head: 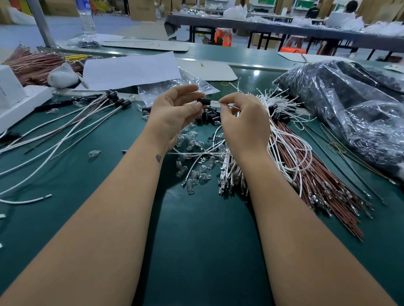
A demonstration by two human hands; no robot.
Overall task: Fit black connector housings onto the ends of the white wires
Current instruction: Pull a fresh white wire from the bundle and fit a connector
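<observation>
Above the green bench (pixel 192 234), a small black housing (pixel 204 101) is pinched between the thumb and curled fingers of the left hand (pixel 175 114), while a thin white wire (pixel 224 105) is nipped by the right hand (pixel 242 122), and should be fed in straight until seated.

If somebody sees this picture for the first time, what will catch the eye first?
First the two bare hands at the centre: the left hand pinches a black connector housing, and the right hand feeds a white wire toward it. Next, the bundle of white and brown wires right of them on the green table.
</observation>
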